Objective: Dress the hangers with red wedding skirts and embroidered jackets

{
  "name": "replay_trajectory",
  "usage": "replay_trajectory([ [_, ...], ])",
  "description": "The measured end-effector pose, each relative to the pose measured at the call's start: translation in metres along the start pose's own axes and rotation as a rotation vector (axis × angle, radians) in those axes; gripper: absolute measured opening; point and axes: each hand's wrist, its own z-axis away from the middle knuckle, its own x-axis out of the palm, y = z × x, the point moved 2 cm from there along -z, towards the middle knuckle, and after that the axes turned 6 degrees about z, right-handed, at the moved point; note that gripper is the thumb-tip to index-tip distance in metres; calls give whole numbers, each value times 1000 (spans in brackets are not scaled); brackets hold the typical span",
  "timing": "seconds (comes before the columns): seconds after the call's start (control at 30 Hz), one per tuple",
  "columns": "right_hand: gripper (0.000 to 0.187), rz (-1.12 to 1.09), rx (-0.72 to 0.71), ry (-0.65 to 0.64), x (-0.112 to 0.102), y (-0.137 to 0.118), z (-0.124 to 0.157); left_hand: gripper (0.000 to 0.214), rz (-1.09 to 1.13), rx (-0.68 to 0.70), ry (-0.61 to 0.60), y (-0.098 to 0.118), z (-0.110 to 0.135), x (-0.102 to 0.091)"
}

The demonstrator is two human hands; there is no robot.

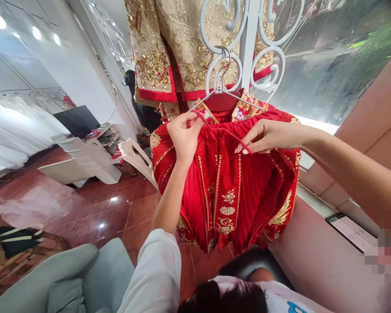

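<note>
In front of me a red pleated skirt (226,187) with gold embroidery hangs over a red embroidered jacket (288,174). The jacket is on a thin metal hanger (244,99), hooked on a white scrolled rack (249,39). A red cord (230,131) runs across the skirt's gathered waistband. My left hand (185,132) pinches the cord at the waistband's left side. Over at the right, my right hand (262,137) grips the cord's other stretch between thumb and fingers. The cord spans the gap between both hands.
A cream and gold garment (185,48) with red hems hangs behind the rack. At lower left stands a grey armchair (65,269). A white chair (135,158), a desk with a monitor (77,121) and a person (143,108) are farther back. A phone (352,231) lies on the right ledge.
</note>
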Motion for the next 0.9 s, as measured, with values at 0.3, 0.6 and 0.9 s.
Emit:
replay_trajectory([
  [0.3,34,-103,-126,142,21,-13,-5,38,355,-243,-393,8,9,10],
  [0.6,31,776,-304,394,52,-13,-7,30,377,-236,-496,0,10,16],
  [0.9,29,936,-532,553,57,-7,-10,7,215,-151,-637,-13,14,15],
])
